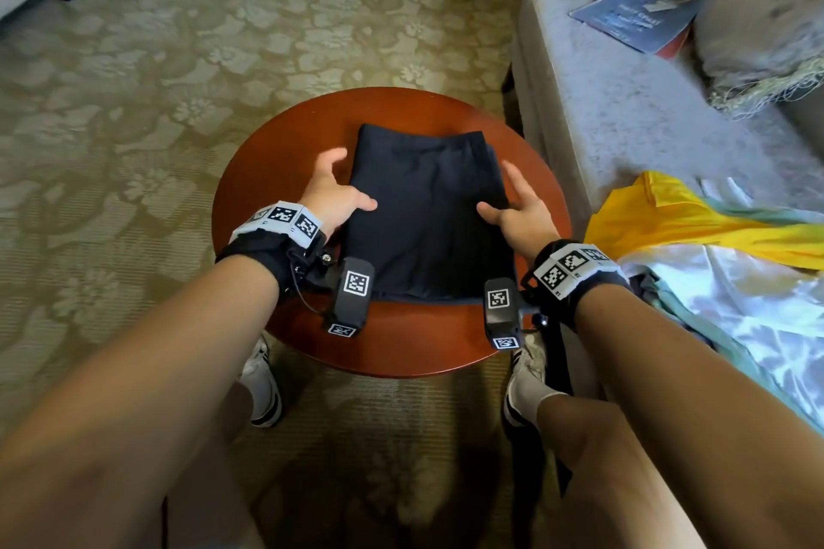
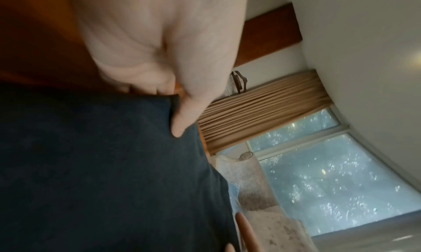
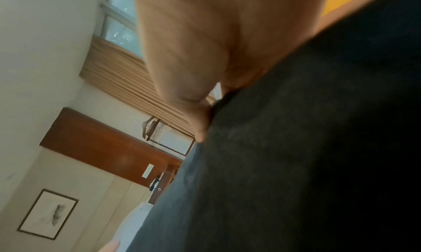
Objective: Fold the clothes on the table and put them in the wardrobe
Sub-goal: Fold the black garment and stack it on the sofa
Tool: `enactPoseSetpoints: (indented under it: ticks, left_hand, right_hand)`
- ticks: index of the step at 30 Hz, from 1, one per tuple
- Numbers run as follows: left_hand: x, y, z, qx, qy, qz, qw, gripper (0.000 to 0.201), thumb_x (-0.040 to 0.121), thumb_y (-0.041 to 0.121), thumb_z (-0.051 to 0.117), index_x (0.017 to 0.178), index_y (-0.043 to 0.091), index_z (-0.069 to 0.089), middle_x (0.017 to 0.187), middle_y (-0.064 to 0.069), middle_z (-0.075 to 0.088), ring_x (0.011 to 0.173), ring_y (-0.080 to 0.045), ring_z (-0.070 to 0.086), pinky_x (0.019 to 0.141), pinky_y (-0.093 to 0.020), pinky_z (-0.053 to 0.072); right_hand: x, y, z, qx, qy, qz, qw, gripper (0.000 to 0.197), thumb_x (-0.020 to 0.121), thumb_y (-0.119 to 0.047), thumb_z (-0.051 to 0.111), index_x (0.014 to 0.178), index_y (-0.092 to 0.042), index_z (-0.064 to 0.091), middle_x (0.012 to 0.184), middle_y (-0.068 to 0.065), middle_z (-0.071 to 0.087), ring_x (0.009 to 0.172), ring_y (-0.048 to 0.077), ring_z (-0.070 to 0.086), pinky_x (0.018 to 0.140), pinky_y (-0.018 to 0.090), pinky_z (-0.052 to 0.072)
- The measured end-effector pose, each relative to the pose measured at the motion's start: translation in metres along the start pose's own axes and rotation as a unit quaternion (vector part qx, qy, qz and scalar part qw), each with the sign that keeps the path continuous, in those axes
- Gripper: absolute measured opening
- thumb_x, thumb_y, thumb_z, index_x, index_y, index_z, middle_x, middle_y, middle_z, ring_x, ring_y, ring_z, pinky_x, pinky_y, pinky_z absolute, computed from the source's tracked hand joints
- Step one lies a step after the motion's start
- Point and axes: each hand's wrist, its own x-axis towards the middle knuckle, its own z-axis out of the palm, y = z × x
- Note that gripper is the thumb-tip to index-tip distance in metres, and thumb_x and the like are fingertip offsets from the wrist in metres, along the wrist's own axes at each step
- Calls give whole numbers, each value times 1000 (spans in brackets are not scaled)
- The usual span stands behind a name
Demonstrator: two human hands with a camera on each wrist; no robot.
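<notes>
While both forearms reach forward over the knees, the left hand (image 1: 332, 196) rests at the left edge of a folded dark garment (image 1: 428, 214), its grip spread, thumb lying on the cloth and fingers loosely fanned above the surface (image 1: 276, 156). The right hand (image 1: 521, 214) flanks the right edge, its grip likewise spread, fingertips touching the fabric. The garment lies flat, centred on the round wooden surface. To the right, yellow and pale clothes (image 1: 713, 245) are heaped on a sofa (image 1: 624, 111).
</notes>
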Motion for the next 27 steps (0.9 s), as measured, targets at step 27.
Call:
enactPoseSetpoints:
  ticks: [27]
  left_hand:
    - [-58, 42, -39, 288, 63, 243, 924, 10, 81, 29, 77, 83, 19, 74, 96, 3, 69, 100, -21, 59, 84, -29, 43]
  right_hand:
    - [-33, -47, -29, -162, 40, -129, 977, 32, 71, -25, 87, 98, -32, 71, 97, -9, 69, 97, 9, 62, 91, 24, 48]
